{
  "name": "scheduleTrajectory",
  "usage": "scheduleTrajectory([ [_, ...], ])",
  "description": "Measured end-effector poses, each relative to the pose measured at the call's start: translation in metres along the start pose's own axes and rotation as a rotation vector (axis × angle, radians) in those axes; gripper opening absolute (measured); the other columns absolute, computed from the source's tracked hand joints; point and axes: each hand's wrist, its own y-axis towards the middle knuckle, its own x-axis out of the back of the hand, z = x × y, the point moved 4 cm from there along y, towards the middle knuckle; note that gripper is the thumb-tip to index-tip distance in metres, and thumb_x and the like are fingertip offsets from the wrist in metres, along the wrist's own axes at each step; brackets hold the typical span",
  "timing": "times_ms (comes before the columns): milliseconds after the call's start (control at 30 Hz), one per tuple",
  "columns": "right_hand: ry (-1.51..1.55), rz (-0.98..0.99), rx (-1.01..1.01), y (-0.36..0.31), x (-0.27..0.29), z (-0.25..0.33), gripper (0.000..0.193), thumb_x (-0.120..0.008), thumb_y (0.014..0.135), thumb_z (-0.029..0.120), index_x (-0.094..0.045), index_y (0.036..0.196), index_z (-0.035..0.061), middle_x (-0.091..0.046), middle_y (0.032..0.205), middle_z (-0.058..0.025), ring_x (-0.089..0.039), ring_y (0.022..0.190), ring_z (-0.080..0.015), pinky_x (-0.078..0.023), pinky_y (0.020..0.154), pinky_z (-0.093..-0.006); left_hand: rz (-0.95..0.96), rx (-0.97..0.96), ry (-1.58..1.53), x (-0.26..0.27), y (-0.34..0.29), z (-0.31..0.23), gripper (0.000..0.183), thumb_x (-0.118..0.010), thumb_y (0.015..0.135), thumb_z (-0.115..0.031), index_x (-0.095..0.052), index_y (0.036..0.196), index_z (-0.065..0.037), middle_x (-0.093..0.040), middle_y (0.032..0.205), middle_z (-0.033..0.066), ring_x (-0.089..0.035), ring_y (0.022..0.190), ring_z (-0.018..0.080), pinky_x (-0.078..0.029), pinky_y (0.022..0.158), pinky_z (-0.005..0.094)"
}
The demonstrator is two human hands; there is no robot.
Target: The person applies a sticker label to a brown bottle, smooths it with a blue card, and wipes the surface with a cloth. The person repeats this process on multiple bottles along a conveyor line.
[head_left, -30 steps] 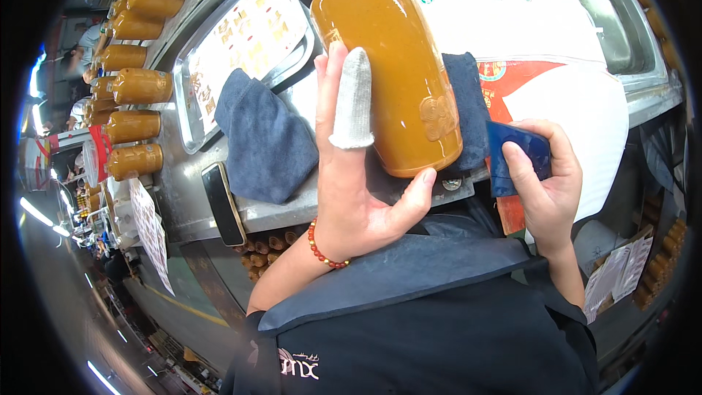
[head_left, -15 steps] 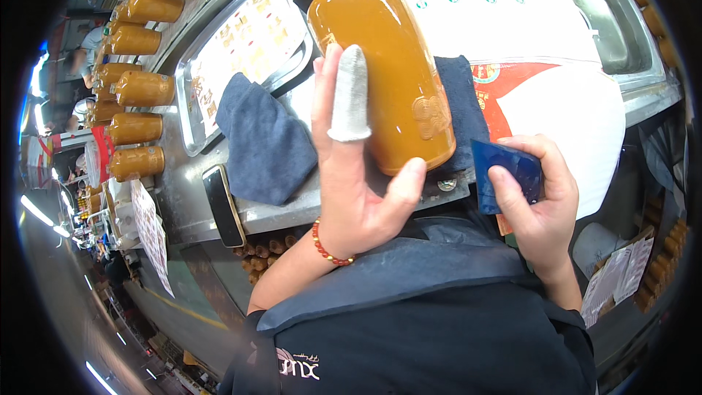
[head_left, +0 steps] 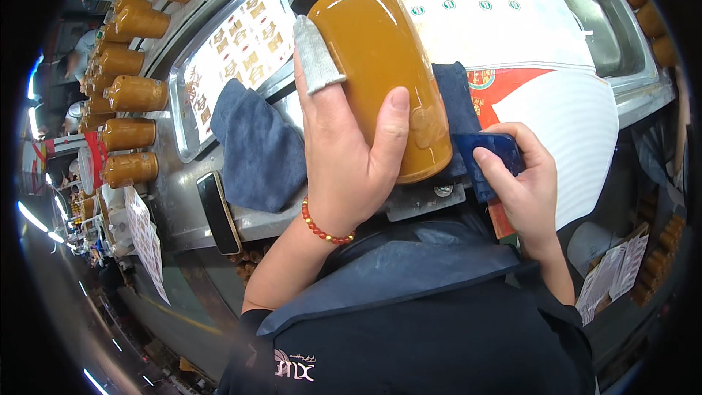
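A large amber-brown bottle (head_left: pixel 387 58) with a clear glass neck lies on its side, its neck pointing away from me, partly over a dark blue cloth (head_left: pixel 451 88). My left hand (head_left: pixel 349 153) is curved round its left side, thumb on top; a grey fabric sleeve (head_left: pixel 319 55) covers one or more of its fingers. An embossed pattern shows near the bottle's base. Just right of the base, my right hand (head_left: pixel 528 190) pinches a flat blue scraper (head_left: pixel 504 148) between thumb and fingers. The scraper's edge is close to the bottle; whether they touch, I cannot tell.
A folded blue cloth (head_left: pixel 263 153) lies left of my hand, beside a phone (head_left: pixel 218 212) at the bench edge. Behind is a metal tray (head_left: pixel 180 135) holding a sticker sheet (head_left: pixel 245 40). White-and-red cardboard (head_left: pixel 556 117) and a metal basin (head_left: pixel 610 29) are right; several amber bottles (head_left: pixel 137 93) line the left.
My left hand has shifted left and settled round the bottle, its thumb now over the top. My right hand has brought the scraper left, nearer the base. The embossed pattern has turned slightly.
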Motion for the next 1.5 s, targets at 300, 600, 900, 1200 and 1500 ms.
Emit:
scheduleTrajectory([
  [300, -0.187, 0.088, 0.378, 0.009, -0.005, 0.051, 0.020, -0.075, 0.087, 0.001, -0.069, 0.106, -0.0007, -0.068, 0.091, -0.0045, -0.063, 0.083, -0.0112, -0.051, 0.075, -0.0253, -0.002, 0.075, -0.095, 0.015, 0.014, 0.003, 0.052, -0.052, 0.110, -0.027, -0.041, 0.143, 0.011, -0.052, 0.139, 0.0245, -0.052, 0.126, 0.0296, -0.038, 0.109, 0.0382],
  [600, -0.396, 0.169, 0.497, 0.047, 0.005, 0.077, 0.018, -0.075, 0.087, 0.002, -0.073, 0.105, -0.0008, -0.067, 0.085, -0.0056, -0.062, 0.077, -0.0117, -0.050, 0.070, -0.0257, -0.038, 0.101, -0.405, -0.002, 0.012, 0.016, 0.046, -0.048, 0.109, -0.024, -0.039, 0.140, 0.009, -0.050, 0.144, 0.0294, -0.052, 0.134, 0.0361, -0.041, 0.110, 0.0447],
  [900, -0.863, 0.154, 1.161, 0.035, -0.018, 0.104, 0.034, -0.079, 0.070, 0.000, -0.078, 0.103, 0.0093, -0.065, 0.086, -0.0030, -0.053, 0.070, -0.0164, -0.043, 0.065, -0.0329, -0.174, 0.115, -0.541, -0.009, 0.007, 0.028, 0.044, -0.040, 0.112, -0.031, -0.043, 0.134, 0.007, -0.070, 0.110, 0.0179, -0.071, 0.099, 0.0264, -0.055, 0.089, 0.0335],
  [1200, -0.598, 0.172, 0.776, 0.058, -0.009, 0.093, 0.038, -0.075, 0.068, -0.003, -0.080, 0.104, 0.0105, -0.063, 0.085, -0.0008, -0.060, 0.076, -0.0191, -0.047, 0.064, -0.0307, 0.066, 0.331, -0.522, 0.005, -0.005, 0.037, 0.063, -0.039, 0.112, -0.043, -0.040, 0.140, 0.014, -0.058, 0.123, 0.0232, -0.063, 0.108, 0.0304, -0.049, 0.096, 0.0361],
  [1500, -0.625, 0.302, 0.877, 0.016, -0.008, 0.089, 0.041, -0.081, 0.063, -0.002, -0.080, 0.103, 0.0089, -0.062, 0.083, -0.0036, -0.056, 0.075, -0.0215, -0.044, 0.067, -0.0318, -0.064, 0.320, -0.471, -0.003, 0.019, 0.024, 0.061, -0.060, 0.105, -0.035, -0.036, 0.142, 0.008, -0.052, 0.132, 0.0185, -0.051, 0.126, 0.0234, -0.040, 0.110, 0.0370],
])
